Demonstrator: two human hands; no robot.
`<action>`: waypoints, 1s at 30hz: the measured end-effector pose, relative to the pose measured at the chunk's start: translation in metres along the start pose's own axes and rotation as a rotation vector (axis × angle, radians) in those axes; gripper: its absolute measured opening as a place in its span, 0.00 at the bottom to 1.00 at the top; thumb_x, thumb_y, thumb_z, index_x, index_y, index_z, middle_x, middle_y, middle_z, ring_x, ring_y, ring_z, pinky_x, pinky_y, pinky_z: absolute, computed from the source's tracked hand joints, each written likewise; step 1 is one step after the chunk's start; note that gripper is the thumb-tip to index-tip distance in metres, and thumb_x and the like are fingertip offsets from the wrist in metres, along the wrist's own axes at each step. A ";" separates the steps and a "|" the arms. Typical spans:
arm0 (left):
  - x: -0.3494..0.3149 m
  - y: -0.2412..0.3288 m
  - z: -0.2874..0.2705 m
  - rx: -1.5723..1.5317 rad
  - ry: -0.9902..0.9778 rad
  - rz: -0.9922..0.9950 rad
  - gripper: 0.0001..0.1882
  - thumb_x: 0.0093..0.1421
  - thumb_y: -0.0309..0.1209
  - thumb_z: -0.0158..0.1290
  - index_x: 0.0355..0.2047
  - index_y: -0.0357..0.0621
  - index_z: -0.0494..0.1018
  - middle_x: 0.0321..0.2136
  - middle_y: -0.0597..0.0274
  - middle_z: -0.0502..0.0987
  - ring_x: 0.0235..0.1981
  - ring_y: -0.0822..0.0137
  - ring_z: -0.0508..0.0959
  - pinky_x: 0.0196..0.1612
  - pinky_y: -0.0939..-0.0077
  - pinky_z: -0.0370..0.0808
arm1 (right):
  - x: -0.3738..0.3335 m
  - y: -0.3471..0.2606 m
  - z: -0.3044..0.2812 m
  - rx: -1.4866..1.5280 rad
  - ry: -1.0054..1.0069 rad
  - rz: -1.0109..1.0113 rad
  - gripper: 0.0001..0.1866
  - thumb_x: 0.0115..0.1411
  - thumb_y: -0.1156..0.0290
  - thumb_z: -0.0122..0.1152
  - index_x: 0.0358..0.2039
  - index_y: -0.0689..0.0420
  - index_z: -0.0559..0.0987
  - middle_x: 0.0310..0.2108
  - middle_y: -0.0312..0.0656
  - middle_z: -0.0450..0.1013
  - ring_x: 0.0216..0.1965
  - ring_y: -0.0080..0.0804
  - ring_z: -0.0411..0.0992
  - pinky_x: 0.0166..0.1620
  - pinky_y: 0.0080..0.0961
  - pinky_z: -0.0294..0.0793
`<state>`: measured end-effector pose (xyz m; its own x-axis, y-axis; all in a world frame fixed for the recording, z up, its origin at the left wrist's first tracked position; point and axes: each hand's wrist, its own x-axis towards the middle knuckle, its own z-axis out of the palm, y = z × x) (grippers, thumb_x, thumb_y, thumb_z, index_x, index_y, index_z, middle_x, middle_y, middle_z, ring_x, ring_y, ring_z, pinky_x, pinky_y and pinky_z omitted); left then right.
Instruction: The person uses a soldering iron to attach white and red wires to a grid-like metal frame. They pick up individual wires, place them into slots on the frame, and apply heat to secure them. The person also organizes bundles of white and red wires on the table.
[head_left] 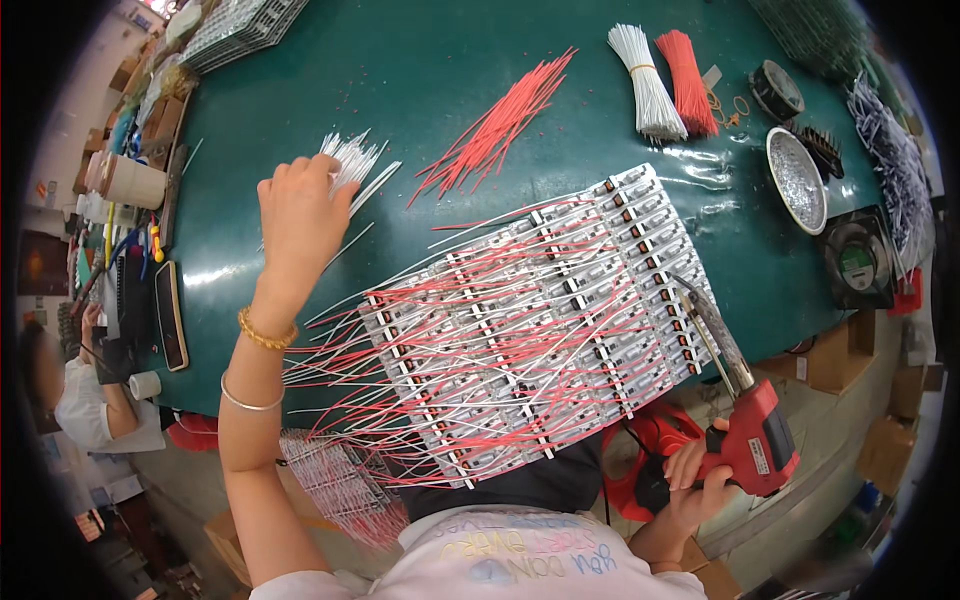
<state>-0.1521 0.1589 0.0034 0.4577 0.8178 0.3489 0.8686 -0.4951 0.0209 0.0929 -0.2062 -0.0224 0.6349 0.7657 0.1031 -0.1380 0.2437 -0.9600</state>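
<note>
My left hand (304,222) reaches over a loose pile of short white wires (356,155), its fingers curled down and closed on them; the fingertips are partly hidden. In my right hand (692,482) is a red soldering gun (752,440), its long metal tip pointing up and left over the panel's right edge. A tilted panel of small circuit boards (668,222) lies at the table's near edge. Red and white wires stick out from its rows to the left. Just beyond it lies a loose pile of red wires (508,120).
Tied bundles of white wires (648,85) and red wires (688,85) lie at the far right. Near them are a round metal dish (797,180), a brush (822,150) and a black fan (858,258). A phone (172,315) lies at left. Another person (105,400) sits beyond.
</note>
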 end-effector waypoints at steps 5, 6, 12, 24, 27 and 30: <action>0.000 -0.012 0.012 -0.144 -0.011 -0.008 0.06 0.52 0.29 0.55 0.26 0.40 0.73 0.22 0.58 0.75 0.27 0.60 0.73 0.35 0.67 0.64 | 0.002 -0.001 0.002 -0.005 -0.060 -0.029 0.32 0.62 0.52 0.49 0.53 0.69 0.60 0.11 0.33 0.60 0.09 0.20 0.57 0.17 0.18 0.60; 0.001 -0.012 0.013 -0.154 0.030 0.024 0.06 0.52 0.29 0.54 0.26 0.38 0.73 0.21 0.57 0.75 0.24 0.60 0.73 0.32 0.68 0.66 | 0.001 -0.002 0.003 -0.008 -0.050 -0.026 0.32 0.62 0.52 0.49 0.53 0.69 0.60 0.11 0.33 0.60 0.09 0.20 0.57 0.17 0.18 0.60; 0.006 0.006 -0.005 -0.446 0.104 -0.077 0.05 0.56 0.26 0.52 0.27 0.37 0.71 0.19 0.61 0.73 0.19 0.69 0.71 0.26 0.77 0.67 | -0.003 -0.004 0.001 -0.014 -0.004 -0.012 0.32 0.62 0.52 0.49 0.53 0.70 0.60 0.11 0.33 0.60 0.10 0.20 0.57 0.16 0.18 0.59; -0.045 0.169 -0.037 -0.827 -0.220 0.452 0.05 0.51 0.23 0.55 0.24 0.41 0.69 0.20 0.64 0.70 0.22 0.65 0.69 0.35 0.70 0.62 | -0.016 -0.023 0.003 -0.174 0.109 0.093 0.42 0.54 0.40 0.52 0.51 0.69 0.61 0.09 0.30 0.59 0.10 0.20 0.59 0.17 0.18 0.61; -0.047 0.188 -0.025 -0.825 -0.327 0.483 0.07 0.50 0.24 0.56 0.22 0.45 0.67 0.18 0.66 0.68 0.21 0.64 0.67 0.35 0.68 0.59 | -0.028 -0.022 -0.005 -0.184 0.134 0.105 0.44 0.52 0.37 0.52 0.51 0.69 0.61 0.09 0.29 0.59 0.10 0.20 0.59 0.17 0.18 0.61; -0.050 0.191 -0.019 -0.790 -0.297 0.488 0.08 0.48 0.24 0.56 0.21 0.44 0.66 0.18 0.67 0.67 0.21 0.65 0.66 0.33 0.68 0.59 | -0.035 -0.019 -0.010 -0.182 0.128 0.103 0.46 0.50 0.35 0.52 0.50 0.69 0.61 0.09 0.29 0.59 0.10 0.20 0.59 0.18 0.18 0.61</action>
<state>-0.0128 0.0180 0.0077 0.8568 0.4574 0.2381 0.2424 -0.7649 0.5968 0.0809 -0.2437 -0.0104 0.7176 0.6961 -0.0202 -0.0749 0.0483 -0.9960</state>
